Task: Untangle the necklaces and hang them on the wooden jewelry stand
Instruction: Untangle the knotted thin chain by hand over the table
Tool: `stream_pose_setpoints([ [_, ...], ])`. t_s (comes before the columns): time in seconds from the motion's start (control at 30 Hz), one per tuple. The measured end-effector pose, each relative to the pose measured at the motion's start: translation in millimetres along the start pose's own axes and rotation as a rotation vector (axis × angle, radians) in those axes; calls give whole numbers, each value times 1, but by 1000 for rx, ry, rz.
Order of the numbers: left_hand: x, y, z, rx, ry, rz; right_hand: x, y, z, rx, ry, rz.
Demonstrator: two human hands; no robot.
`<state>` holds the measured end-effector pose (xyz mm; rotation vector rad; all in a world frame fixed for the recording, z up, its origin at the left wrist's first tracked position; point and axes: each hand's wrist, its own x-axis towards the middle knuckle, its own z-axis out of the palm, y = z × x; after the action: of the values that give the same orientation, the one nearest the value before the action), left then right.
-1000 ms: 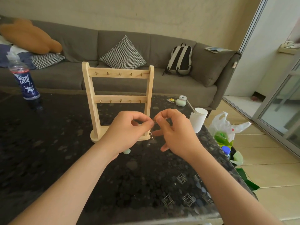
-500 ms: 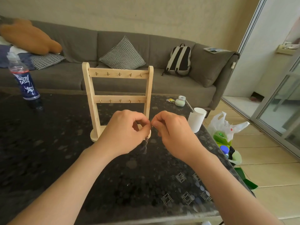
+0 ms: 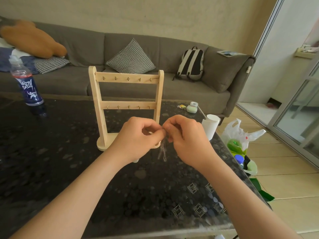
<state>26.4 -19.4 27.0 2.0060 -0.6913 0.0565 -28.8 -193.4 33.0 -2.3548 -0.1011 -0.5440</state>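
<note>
Necklaces [image 3: 162, 150]: thin, blurred strands hung straight down from between the hands, low ends near the bench [image 3: 51, 161].
Left hand [image 3: 138, 137]: fingertips pinched the strands' top.
Right hand [image 3: 186, 137]: pinched the same spot, touching the left.
Wooden jewelry stand [image 3: 97, 100]: upright just beyond both hands, equally near each; its hooks [image 3: 128, 78] sat bare, higher and farther.
Step, as judged: untangling unfinished.

Pale matt wooden stand [image 3: 126, 78], glossy dark speckled table [image 3: 51, 161], grey cloth sofa [image 3: 172, 49].

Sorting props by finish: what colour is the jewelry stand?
The jewelry stand is pale natural wood; head view.
</note>
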Motion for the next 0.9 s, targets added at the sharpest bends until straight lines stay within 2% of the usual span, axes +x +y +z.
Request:
stream_pose_setpoints([
  [0.23, 1, -3, 2, 29, 11, -25, 1, 1, 2, 34, 25, 40],
  [0.43, 0, 1, -1, -83, -94, -90, 0, 1, 0, 197, 2, 74],
  [0.67, 0, 6, -1, -138, -130, -197, 0, -2, 4, 187, -45, 60],
  [0.9, -3, 9, -3, -194, -32, -133, 1, 1, 3, 217, 34, 75],
])
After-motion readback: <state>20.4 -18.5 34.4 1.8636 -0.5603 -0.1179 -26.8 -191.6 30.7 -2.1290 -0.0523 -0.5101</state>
